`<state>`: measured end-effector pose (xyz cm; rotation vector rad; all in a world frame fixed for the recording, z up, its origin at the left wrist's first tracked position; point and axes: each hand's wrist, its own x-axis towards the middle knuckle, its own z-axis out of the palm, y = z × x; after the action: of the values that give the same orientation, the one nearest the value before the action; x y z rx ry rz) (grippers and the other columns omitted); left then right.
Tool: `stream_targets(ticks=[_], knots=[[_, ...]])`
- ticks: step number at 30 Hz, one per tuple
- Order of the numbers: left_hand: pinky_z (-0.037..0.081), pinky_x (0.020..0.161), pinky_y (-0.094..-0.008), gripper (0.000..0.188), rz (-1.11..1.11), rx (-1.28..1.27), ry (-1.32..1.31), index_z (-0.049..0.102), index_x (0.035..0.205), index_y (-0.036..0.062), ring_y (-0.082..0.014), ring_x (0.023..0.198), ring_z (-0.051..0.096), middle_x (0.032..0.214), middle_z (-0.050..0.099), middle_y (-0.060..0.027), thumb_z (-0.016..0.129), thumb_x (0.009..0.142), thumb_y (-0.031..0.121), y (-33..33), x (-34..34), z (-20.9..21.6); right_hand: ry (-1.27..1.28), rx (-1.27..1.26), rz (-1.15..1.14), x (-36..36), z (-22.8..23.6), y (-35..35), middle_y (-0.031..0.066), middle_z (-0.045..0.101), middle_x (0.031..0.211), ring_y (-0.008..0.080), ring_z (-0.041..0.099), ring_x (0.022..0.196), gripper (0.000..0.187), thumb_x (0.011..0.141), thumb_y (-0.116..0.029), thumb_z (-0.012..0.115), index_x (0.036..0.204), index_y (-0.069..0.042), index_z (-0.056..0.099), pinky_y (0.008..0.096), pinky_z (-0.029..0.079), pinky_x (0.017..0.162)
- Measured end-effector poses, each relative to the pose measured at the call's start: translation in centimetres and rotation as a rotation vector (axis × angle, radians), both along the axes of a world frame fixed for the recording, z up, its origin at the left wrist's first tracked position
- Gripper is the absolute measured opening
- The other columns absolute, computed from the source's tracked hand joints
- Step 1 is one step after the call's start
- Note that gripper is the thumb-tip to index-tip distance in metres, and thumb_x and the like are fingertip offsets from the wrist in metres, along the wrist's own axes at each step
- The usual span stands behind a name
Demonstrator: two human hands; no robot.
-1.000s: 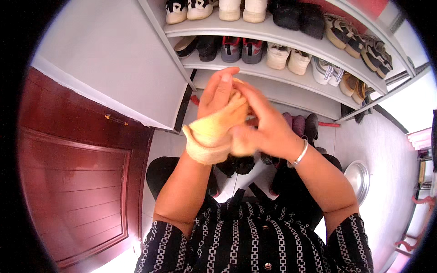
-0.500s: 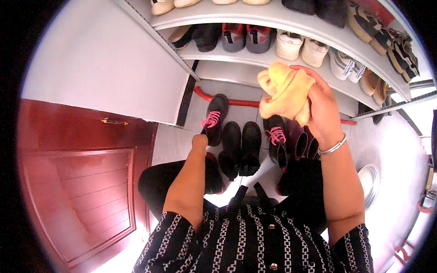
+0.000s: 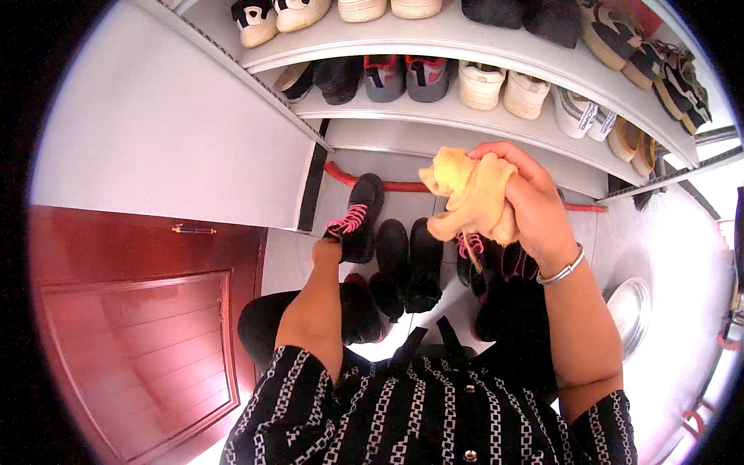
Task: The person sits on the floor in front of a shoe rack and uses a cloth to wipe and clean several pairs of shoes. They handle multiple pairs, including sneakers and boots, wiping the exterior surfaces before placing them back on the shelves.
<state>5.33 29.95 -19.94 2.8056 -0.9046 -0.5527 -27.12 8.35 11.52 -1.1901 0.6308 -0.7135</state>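
Note:
My right hand is closed around a bunched yellow cloth, held up in front of the shelves. At the left, my left hand is at the ankle opening of a black boot with pink laces, gripping it there; most of its fingers are hidden by the boot. Beside that boot, a pair of plain black boots stands on the floor. Another black boot with pink laces is partly covered by the cloth.
A shoe rack with several pairs of shoes spans the far side. A red tube lies along the floor beneath it. To the left is a reddish-brown cabinet door; a round metal basin sits at the right.
The yellow cloth and my right hand have come lower and nearer, and the cloth's folds have shifted. My left hand stays at the boot. The whole view has tilted slightly.

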Motion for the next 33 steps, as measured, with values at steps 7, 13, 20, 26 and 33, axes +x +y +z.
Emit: stream_targets(ticks=[7, 13, 20, 26, 33], knots=[[0.047, 0.060, -0.0255, 0.013, 0.494, -0.837, 0.650, 0.063, 0.088, 0.0028, -0.0146, 0.066, 0.057, 0.077, 0.061, -0.0055, 0.063, 0.076, -0.003, -4.1, -3.4, 12.8, 0.352, -0.369, 0.179, 1.8, -0.6, 1.1, 0.0096, 0.061, 0.080, 0.0172, 0.058, 0.076, 0.021, 0.081, -0.010, 0.042, 0.090, -0.004, 0.060, 0.0290, 0.048, 0.072], [0.047, 0.065, -0.0251, 0.010, 0.371, -0.909, 0.803, 0.059, 0.090, 0.0008, -0.0130, 0.073, 0.058, 0.082, 0.062, -0.0068, 0.062, 0.081, 0.002, -4.6, -9.8, 22.9, 0.593, -1.042, 0.196, 6.6, -2.8, 5.2, 0.0144, 0.060, 0.080, 0.0283, 0.062, 0.072, 0.025, 0.076, -0.031, 0.060, 0.079, -0.006, 0.059, 0.0391, 0.049, 0.062], [0.045, 0.061, -0.0211, 0.013, 0.208, -1.078, 0.984, 0.058, 0.096, -0.0002, -0.0100, 0.071, 0.058, 0.083, 0.064, -0.0062, 0.059, 0.085, 0.005, -6.5, -14.6, 25.5, 0.757, -1.176, 0.177, 7.7, -2.7, 6.4, 0.0123, 0.058, 0.083, 0.0307, 0.061, 0.075, 0.028, 0.068, -0.029, 0.066, 0.079, -0.005, 0.061, 0.0407, 0.050, 0.066], [0.045, 0.069, -0.0231, 0.016, 0.043, -1.012, 1.059, 0.056, 0.101, 0.0043, -0.0106, 0.077, 0.057, 0.091, 0.063, -0.0058, 0.055, 0.086, 0.003, -8.2, -16.9, 23.8, 0.741, -1.068, 0.205, 4.3, -3.7, 4.1, 0.0196, 0.061, 0.076, 0.0367, 0.060, 0.072, 0.025, 0.069, -0.026, 0.059, 0.073, -0.002, 0.063, 0.0449, 0.049, 0.066], [0.048, 0.069, -0.0311, 0.018, -0.153, -0.885, 0.740, 0.055, 0.100, 0.0025, -0.0165, 0.072, 0.062, 0.081, 0.065, -0.0121, 0.053, 0.083, 0.007, -8.3, -16.9, 20.2, 0.867, -0.994, 0.325, 4.1, -5.4, 3.1, 0.0217, 0.060, 0.071, 0.0389, 0.060, 0.069, 0.024, 0.070, -0.024, 0.058, 0.065, -0.001, 0.063, 0.0468, 0.049, 0.065]])
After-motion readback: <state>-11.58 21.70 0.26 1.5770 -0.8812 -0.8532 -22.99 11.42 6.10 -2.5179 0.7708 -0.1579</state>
